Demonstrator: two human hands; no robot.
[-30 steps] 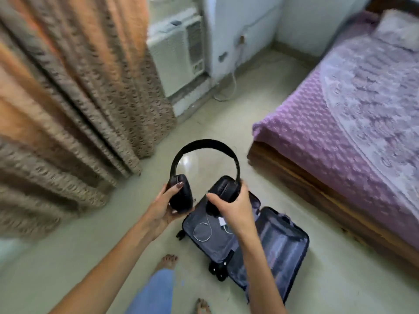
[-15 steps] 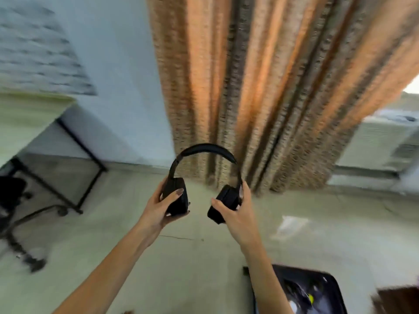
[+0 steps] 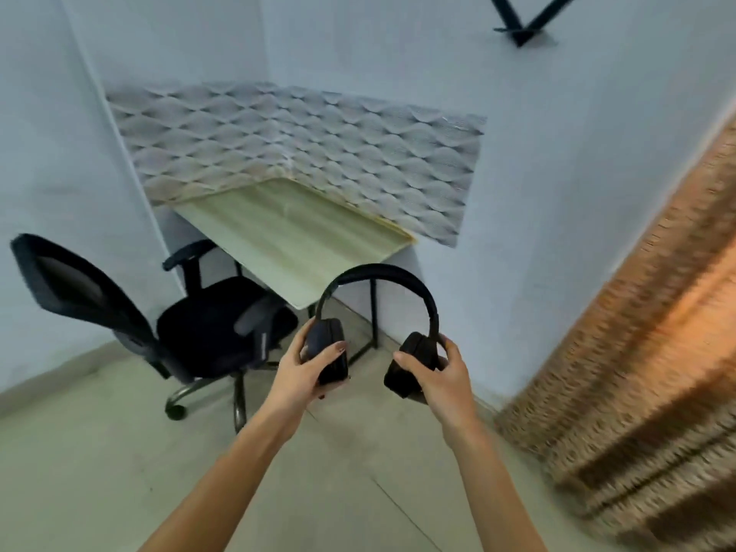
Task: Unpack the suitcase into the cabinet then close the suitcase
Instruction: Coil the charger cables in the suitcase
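A: Room first, biggest down. What is showing?

B: Pale floor [image 3: 119, 472] is running across the near half. A patterned curtain [image 3: 637, 352] is hanging at right, blurred. In the far corner a light worktop [image 3: 298, 237] is standing against a wave-patterned wall panel [image 3: 318, 145], with a black office chair [image 3: 207, 332] sitting just left of it.

A: And the task's things?

B: The black headphones [image 3: 380, 268] are being carried in mid-air at centre view, headband up, in front of the worktop's near corner. The left hand [image 3: 298, 372] is gripping the left ear cup, thumb lying across its face. The right hand [image 3: 442, 380] is wrapping round the right cup. Both are clamped on.

A: What is changing against the earlier views?

B: The view is swinging left. A second back the open suitcase was lying on the floor right under the headphones, with a bed at right. Half a second back only its corner was showing at the bottom edge. Now it is out of view and the worktop corner is coming in. The grip is looking the same throughout.

A: Meaning?

B: I am reading it as the carry leg: one item is leaving the suitcase and heading for the cabinet. The cabinet is not showing yet. At last sight the suitcase was lying open with a cable inside, so closing is looking a long way off.
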